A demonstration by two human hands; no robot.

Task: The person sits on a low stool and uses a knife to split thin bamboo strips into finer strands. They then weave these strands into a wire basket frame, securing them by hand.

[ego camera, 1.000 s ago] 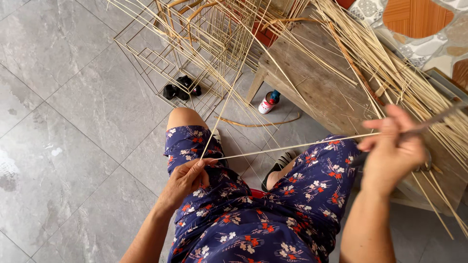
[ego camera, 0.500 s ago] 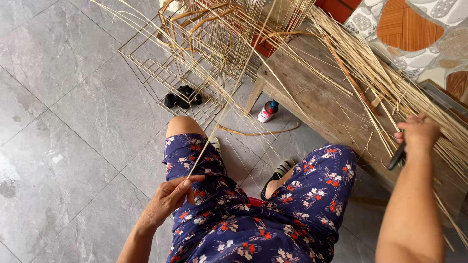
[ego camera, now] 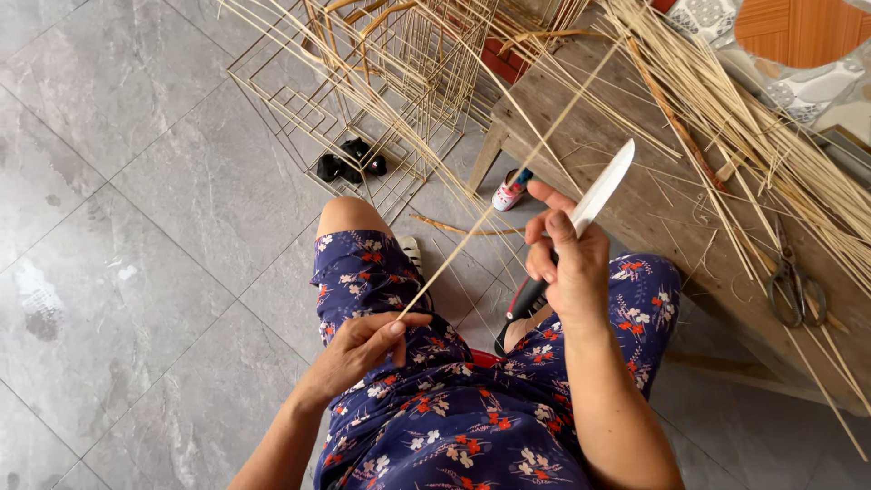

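Note:
My left hand [ego camera: 358,349] rests on my left thigh and pinches the near end of a thin bamboo strip [ego camera: 494,204] that slants up and away to the right. My right hand [ego camera: 567,259] grips a knife [ego camera: 581,222] with a red-and-black handle; its pale blade points up to the right and lies against the strip near its middle. I sit in blue flowered clothes [ego camera: 454,399].
A low wooden bench [ego camera: 635,195] at right carries a heap of bamboo strips [ego camera: 771,136] and scissors [ego camera: 794,286]. Wire and bamboo frames [ego camera: 381,91] stand ahead on the grey tile floor, with a small dark object [ego camera: 349,163] and a small bottle [ego camera: 513,189] nearby.
My right hand came back from the bench at far right to in front of me, now holding the knife against a strip. My left hand took hold of the strip's end.

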